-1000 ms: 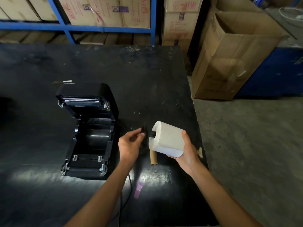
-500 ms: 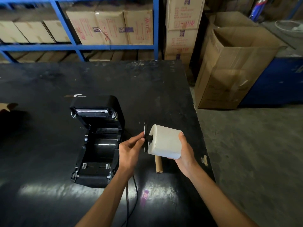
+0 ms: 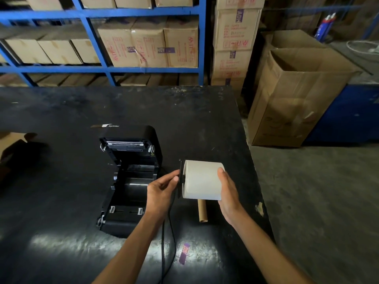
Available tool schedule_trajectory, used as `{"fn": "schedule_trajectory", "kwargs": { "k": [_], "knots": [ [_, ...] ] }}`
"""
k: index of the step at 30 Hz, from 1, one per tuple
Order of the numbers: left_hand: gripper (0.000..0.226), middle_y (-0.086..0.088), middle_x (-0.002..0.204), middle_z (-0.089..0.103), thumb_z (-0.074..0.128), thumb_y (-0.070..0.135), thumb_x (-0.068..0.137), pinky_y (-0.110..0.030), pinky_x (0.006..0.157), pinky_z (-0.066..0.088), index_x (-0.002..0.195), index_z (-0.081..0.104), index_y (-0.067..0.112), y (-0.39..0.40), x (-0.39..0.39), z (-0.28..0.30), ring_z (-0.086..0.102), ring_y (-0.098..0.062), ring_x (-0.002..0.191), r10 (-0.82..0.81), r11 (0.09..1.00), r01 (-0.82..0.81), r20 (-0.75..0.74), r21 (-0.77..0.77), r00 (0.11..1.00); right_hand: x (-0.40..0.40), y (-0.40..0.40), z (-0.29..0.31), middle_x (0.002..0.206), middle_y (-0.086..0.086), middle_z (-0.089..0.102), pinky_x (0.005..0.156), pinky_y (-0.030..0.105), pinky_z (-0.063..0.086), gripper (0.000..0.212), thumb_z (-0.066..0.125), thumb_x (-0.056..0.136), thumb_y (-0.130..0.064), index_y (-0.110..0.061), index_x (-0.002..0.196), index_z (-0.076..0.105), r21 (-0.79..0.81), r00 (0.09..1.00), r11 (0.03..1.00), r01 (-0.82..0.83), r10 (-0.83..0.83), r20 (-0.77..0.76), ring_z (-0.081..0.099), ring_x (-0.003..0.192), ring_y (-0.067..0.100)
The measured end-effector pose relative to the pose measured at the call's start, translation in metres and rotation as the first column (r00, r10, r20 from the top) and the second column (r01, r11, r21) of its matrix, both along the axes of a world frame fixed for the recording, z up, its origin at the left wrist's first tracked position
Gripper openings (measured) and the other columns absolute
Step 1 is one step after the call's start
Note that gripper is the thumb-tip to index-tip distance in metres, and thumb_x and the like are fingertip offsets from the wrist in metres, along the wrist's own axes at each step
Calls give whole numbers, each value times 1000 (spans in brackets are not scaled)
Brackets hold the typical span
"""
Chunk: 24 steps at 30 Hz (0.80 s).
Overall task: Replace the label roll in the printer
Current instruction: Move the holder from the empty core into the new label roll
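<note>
Head view: right hand (image 3: 228, 190) is cupping the white label roll (image 3: 202, 180) at frame centre, left hand (image 3: 162, 189) fingertips are pinching the black spindle flange (image 3: 180, 179) at its end; misaligned push risks jamming or dropping it beside the open printer (image 3: 128, 179).

We see two bare forearms, no sleeves. Left hand (image 3: 162, 190) and right hand (image 3: 228, 193) ungloved. We spot no rings or watch.
</note>
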State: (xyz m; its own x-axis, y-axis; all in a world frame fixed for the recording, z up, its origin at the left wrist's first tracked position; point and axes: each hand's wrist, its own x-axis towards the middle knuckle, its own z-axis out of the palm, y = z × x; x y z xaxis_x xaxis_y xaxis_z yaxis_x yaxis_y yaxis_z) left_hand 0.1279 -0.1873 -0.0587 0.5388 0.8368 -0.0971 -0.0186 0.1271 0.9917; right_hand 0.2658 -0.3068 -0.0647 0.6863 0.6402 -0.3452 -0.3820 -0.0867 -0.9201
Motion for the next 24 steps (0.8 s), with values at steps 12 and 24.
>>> {"fn": "schedule_trajectory", "kwargs": {
  "k": [12, 24],
  "knots": [
    [28, -7, 113, 75, 54, 3, 99, -30, 91, 57, 119, 70, 13, 12, -12, -1, 71, -22, 107, -3, 997, 8, -71, 78, 998, -15, 17, 2, 92, -31, 68, 64, 10, 53, 23, 43, 99, -53, -70, 92, 58, 20, 997, 1000, -4, 2, 79, 66, 92, -6],
    [42, 25, 92, 76, 40, 57, 99, -15, 70, 51, 90, 73, 34, 16, -44, 32, 70, 8, 87, -136, 991, 127, -324, -49, 936, -43, 47, 2, 130, -11, 54, 103, 39, 47, 54, 48, 99, -48, -40, 147, 24, 18, 972, 995, -99, 93, 214, 58, 113, 6]
  ]
}}
